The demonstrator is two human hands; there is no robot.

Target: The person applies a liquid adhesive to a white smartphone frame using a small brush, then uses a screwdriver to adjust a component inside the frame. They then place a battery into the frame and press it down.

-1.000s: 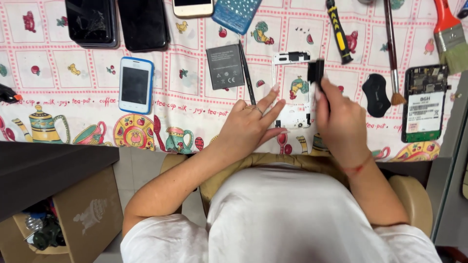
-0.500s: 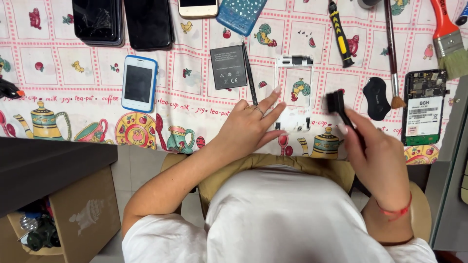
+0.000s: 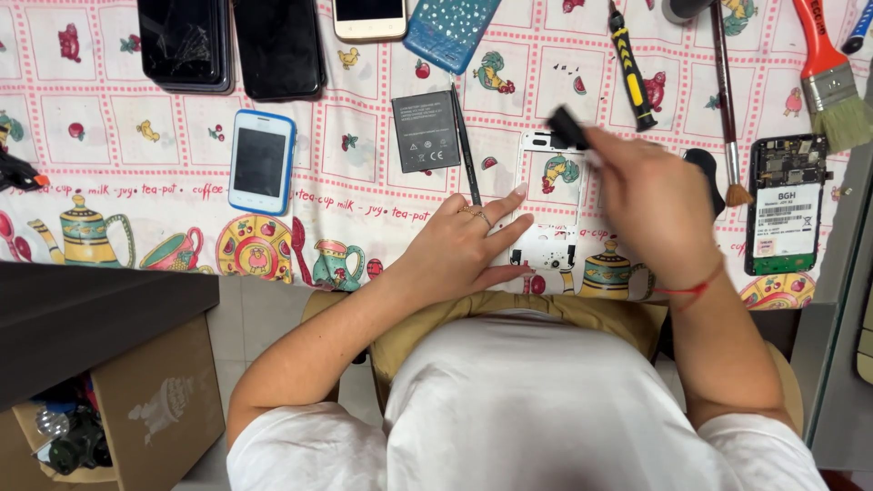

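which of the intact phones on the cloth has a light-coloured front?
The small phone with the blue rim and white face, lying alone left of the flat black battery. The two phones above it are all black.

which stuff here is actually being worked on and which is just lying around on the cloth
In use:
- white phone frame, pinned by the left hand
- small black brush-like tool, blurred, in the right hand

Lying about:
- black battery
- thin black stick
- white and blue phone
- yellow-black screwdriver
- opened phone
- orange paintbrush
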